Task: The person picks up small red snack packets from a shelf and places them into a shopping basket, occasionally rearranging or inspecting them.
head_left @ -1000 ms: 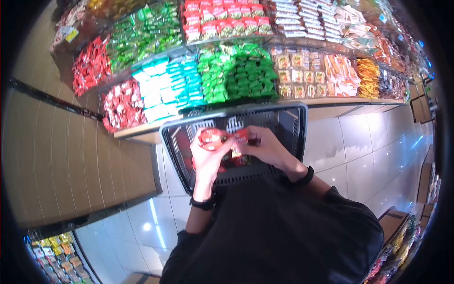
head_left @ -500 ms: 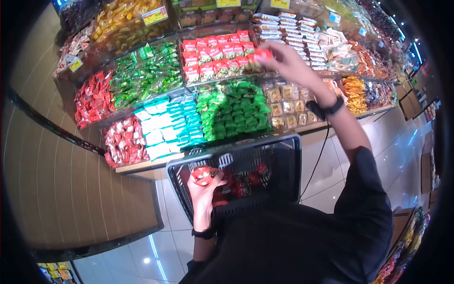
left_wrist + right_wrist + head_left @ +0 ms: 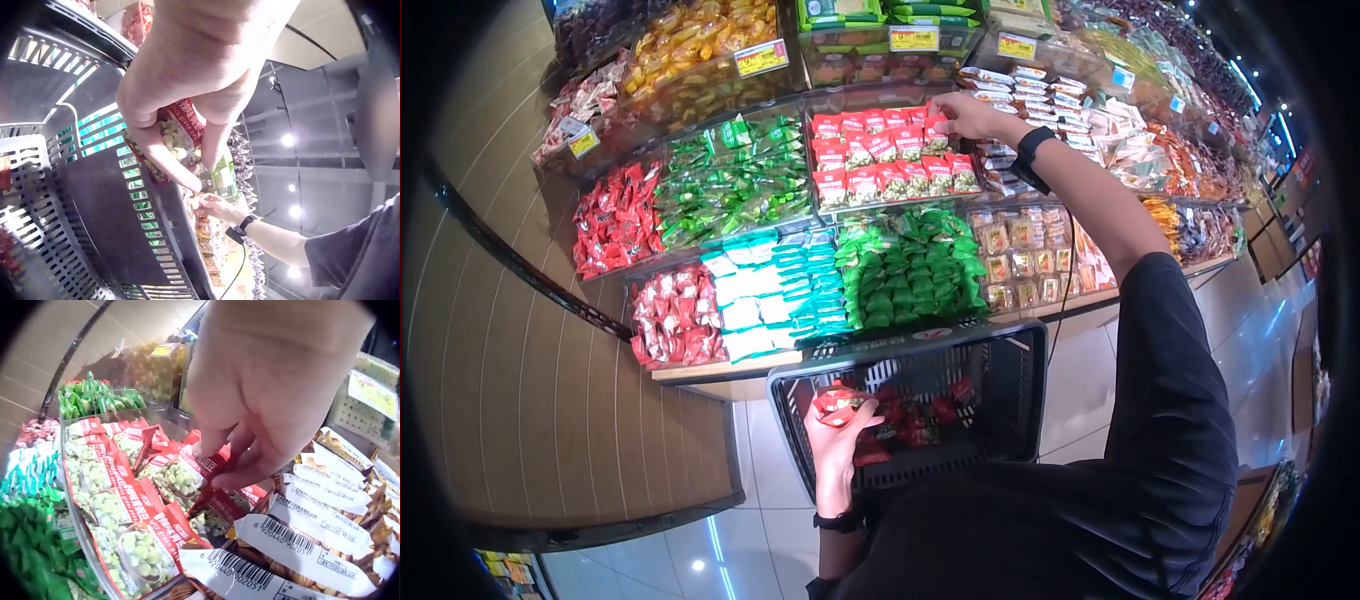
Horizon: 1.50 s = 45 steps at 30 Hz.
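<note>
My left hand point(image 3: 832, 448) grips a red packet of green peas point(image 3: 178, 134) over the left side of a black shopping basket point(image 3: 1006, 440). In the left wrist view the thumb and fingers curl round the packet, covering part of it. Several red packets point(image 3: 918, 425) lie inside the basket. Up at the shelf, my right hand point(image 3: 978, 118) is at the back right corner of a bin of red spicy green pea packets point(image 3: 140, 547). Thumb and fingers pinch the top edge of one red packet point(image 3: 209, 464) there, among the others.
White-and-brown snack packets point(image 3: 300, 547) border the pea bin on the right, green packets point(image 3: 735, 175) on the left. Below are green bags point(image 3: 910, 265) and clear-wrapped snacks point(image 3: 1020, 250). A thin cable point(image 3: 1060, 320) hangs from the right wrist. Brown panelling point(image 3: 600, 400) stands at left.
My right hand has left the left hand above the basket and reached up to the pea bin, then shifted to its back corner. My left hand stays over the basket with its packet.
</note>
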Motion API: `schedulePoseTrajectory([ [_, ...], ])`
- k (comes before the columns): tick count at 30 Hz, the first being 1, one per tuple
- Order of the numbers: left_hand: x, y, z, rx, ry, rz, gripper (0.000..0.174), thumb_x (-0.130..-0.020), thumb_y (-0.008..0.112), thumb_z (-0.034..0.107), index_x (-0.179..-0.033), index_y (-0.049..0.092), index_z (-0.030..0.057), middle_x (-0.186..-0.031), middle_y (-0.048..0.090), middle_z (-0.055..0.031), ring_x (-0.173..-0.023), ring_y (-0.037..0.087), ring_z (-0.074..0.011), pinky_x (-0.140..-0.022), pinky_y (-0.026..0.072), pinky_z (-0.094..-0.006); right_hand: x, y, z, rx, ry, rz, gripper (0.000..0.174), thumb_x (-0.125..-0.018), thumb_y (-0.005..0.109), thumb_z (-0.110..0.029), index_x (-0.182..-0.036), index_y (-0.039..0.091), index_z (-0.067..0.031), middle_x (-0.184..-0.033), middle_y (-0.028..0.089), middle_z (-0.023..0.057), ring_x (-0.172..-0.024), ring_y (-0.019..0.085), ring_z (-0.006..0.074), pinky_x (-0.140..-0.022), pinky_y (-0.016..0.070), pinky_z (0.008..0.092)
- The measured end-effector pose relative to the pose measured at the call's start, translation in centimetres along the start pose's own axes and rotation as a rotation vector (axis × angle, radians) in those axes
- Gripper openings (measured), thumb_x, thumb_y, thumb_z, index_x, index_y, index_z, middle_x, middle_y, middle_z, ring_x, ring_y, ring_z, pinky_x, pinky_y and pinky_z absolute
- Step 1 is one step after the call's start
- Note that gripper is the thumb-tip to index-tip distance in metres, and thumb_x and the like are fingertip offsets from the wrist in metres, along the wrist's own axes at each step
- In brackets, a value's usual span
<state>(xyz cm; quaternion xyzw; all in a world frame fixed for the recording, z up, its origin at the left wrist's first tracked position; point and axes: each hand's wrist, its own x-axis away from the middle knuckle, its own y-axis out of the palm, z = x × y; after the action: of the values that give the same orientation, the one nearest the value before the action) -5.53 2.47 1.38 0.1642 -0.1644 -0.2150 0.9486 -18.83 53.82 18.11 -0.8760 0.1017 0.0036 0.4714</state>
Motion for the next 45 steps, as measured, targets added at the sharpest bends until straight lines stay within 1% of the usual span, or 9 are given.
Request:
schedulePoseTrajectory([
  [7, 0.1, 0.0, 0.1, 0.006, -0.019, -0.005, 0.039, -0.082, 0.076, -0.012, -0.116, 0.058, -0.0033, -0.1, 0.07, -0.0142, -0.089, 0.074, -0.0241, -0.073, 0.0666, -0.0391, -1.1, 0.6, 0.6, 0.065, 0.021, -0.073, 0.016, -0.094, 0.073, -0.012, -0.1, 0.06, -0.0032, -0.082, 0.066, 0.0087, -0.074, 0.066, 0.0182, -0.065, 0.0521, 0.0359],
  [10, 0.2, 0.0, 0.0, 0.0, 0.001, -0.021, 0.034, -0.084, 0.075, -0.01, -0.114, 0.06, -0.0029, -0.099, 0.071, -0.0137, -0.087, 0.073, -0.0239, -0.071, 0.0661, -0.0382, -1.4, 1.0, 0.9, 0.423, -0.131, 0.016, 0.035, -0.086, 0.079, -0.023, -0.107, 0.064, 0.0003, -0.092, 0.069, 0.0172, -0.09, 0.066, 0.0366, -0.08, 0.0517, 0.0444],
  [15, 0.3, 0.0, 0.2, 0.01, 0.011, -0.074, 0.035, -0.085, 0.073, -0.009, -0.116, 0.058, -0.0021, -0.1, 0.072, -0.0141, -0.085, 0.073, -0.0242, -0.068, 0.0654, -0.0372, -0.7, 1.0, 0.6, 0.513, -0.229, 0.143, 0.036, -0.087, 0.077, -0.022, -0.116, 0.065, -0.0043, -0.108, 0.066, 0.0171, -0.098, 0.065, 0.0364, -0.083, 0.053, 0.045],
  [19, 0.7, 0.7, 2.0, 0.004, 0.021, -0.143, 0.034, -0.086, 0.071, -0.01, -0.116, 0.057, -0.0006, -0.098, 0.072, -0.0143, -0.085, 0.074, -0.0238, -0.062, 0.0639, -0.0342, 3.9, 0.6, -6.3, 0.2, -0.343, 0.428, 0.028, -0.094, 0.071, -0.015, -0.118, 0.063, -0.0034, -0.104, 0.066, 0.0101, -0.081, 0.066, 0.0166, -0.075, 0.054, 0.0307],
  [21, 1.1, 1.6, 3.3, 0.01, -0.023, -0.175, 0.034, -0.086, 0.07, -0.01, -0.116, 0.057, -0.0002, -0.098, 0.072, -0.0145, -0.082, 0.074, -0.0225, -0.057, 0.0617, -0.0306, 8.1, 2.7, -10.3, -0.329, -0.309, 0.284, 0.023, -0.092, 0.071, -0.014, -0.111, 0.066, -0.0027, -0.09, 0.066, 0.0046, -0.082, 0.064, 0.0138, -0.074, 0.0521, 0.0323],
  [25, 1.6, 3.2, 5.4, -0.018, 0.037, -0.298, 0.041, -0.086, 0.07, -0.01, -0.122, 0.054, -0.001, -0.097, 0.072, -0.0136, -0.077, 0.074, -0.0196, -0.053, 0.0582, -0.0257, 20.8, 8.3, -20.0, -0.27, -0.194, -0.168, 0.023, -0.094, 0.073, -0.02, -0.111, 0.068, -0.0054, -0.087, 0.069, 0.0046, -0.07, 0.062, 0.0109, -0.063, 0.0508, 0.0288],
  [32, 0.6, 4.5, 3.2, -0.308, 0.396, -0.439, 0.061, -0.08, 0.077, -0.007, -0.133, 0.049, 0.0025, -0.109, 0.066, -0.0129, -0.076, 0.072, -0.0177, -0.053, 0.0588, -0.0254, 28.5, 14.8, -20.8, -0.612, -0.031, -0.243, 0.035, -0.092, 0.078, -0.018, -0.121, 0.065, -0.0033, -0.085, 0.069, 0.0043, -0.069, 0.065, 0.0071, -0.063, 0.0511, 0.0222],
  [41, 3.0, 5.8, 5.0, -0.117, 0.054, -0.306, 0.063, -0.08, 0.075, -0.012, -0.136, 0.048, 0.0006, -0.1, 0.07, -0.0113, -0.068, 0.069, -0.0141, -0.046, 0.0547, -0.0246, 30.6, 17.9, -19.3, -0.985, 0.242, -0.058, 0.026, -0.101, 0.067, -0.016, -0.119, 0.067, 0.0022, -0.103, 0.073, 0.0046, -0.086, 0.067, 0.0093, -0.074, 0.0545, 0.0257],
  [45, 2.5, 5.0, 3.4, -0.177, 0.082, -0.244, 0.031, -0.081, 0.079, -0.007, -0.109, 0.066, -0.0041, -0.088, 0.072, -0.0085, -0.064, 0.067, -0.0112, -0.048, 0.0524, -0.0226, 31.6, 18.8, -19.4, -1.222, 0.25, -0.057, 0.03, -0.1, 0.068, -0.016, -0.125, 0.062, 0.0003, -0.115, 0.069, 0.0031, -0.099, 0.064, 0.0077, -0.077, 0.0535, 0.0252],
])
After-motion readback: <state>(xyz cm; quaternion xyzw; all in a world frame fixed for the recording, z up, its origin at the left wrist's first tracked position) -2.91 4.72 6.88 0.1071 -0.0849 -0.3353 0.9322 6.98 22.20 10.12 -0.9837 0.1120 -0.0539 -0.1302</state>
